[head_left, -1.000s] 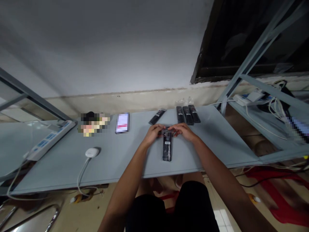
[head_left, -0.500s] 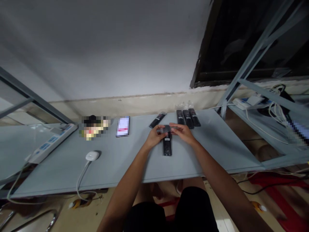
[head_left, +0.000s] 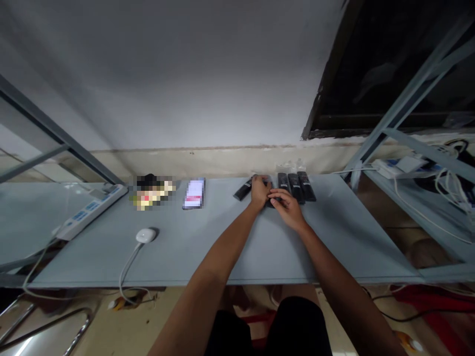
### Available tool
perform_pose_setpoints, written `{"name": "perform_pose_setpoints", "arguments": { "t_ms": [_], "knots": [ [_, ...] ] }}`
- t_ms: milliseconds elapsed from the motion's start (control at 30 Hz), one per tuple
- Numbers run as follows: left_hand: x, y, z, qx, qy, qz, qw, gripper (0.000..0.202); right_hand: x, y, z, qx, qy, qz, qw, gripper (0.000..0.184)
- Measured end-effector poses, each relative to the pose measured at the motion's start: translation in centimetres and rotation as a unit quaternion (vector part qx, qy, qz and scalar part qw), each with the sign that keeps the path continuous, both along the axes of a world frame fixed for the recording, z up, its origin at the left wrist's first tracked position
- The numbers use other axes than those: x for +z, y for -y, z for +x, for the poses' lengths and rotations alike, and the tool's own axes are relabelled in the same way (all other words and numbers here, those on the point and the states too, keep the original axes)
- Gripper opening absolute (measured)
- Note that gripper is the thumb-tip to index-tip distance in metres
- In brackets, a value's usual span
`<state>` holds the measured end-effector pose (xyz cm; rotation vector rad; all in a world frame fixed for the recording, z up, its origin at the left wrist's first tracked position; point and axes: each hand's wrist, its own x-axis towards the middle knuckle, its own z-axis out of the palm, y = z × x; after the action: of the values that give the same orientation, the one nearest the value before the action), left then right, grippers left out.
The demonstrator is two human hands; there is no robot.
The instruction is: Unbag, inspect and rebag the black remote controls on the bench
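Against half a second earlier: dark bagged remote no longer lying lengthwise in open view, label up, its length toward the near edge. Now farther back on the pale blue table, mostly hidden under the fingers, with only dark patches visible.

Left hand shifted back and rightward, from beside the remote's far end to over it; back of hand up, fingers bent down. Right hand in roughly the same place, thumb and fingers half curled, tips at the remote's right side. Cannot tell how far closed either grip, or how firm; too much hidden.

Lone slanted remote, earlier in full view, now with far end meeting the outline of the left hand; cannot tell if touching. Row of three bagged remotes unchanged, just right of the hands, clear bag ends toward the wall.

Off to the left, unmoved: lit phone, round white puck with cable, white power strip.
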<state>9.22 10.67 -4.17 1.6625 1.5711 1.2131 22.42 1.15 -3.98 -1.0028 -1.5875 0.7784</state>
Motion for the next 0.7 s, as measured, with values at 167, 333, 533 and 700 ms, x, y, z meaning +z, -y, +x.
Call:
{"name": "perform_pose_setpoints", "arguments": {
  "t_ms": [167,333,533,700],
  "knots": [
    [0.4,-0.7,0.9,-0.025,-0.032,0.002,0.999,0.025,0.2,0.0,0.0,-0.008,0.011,0.021,1.000,0.024],
    [1.6,1.7,-1.3,-0.026,-0.096,0.069,0.993,0.026,-0.2,0.3,-0.2,0.034,-0.032,-0.067,0.997,0.037],
    [2.0,7.1,-8.3,0.065,-0.217,0.074,0.971,0.054,-0.4,1.2,-1.5,0.157,-0.084,-0.218,0.960,0.051],
    [0.8,8.7,-12.3,0.076,-0.218,-0.018,0.973,0.072,-0.8,1.1,-1.9,0.163,-0.061,-0.214,0.961,0.047]
  ]
}}
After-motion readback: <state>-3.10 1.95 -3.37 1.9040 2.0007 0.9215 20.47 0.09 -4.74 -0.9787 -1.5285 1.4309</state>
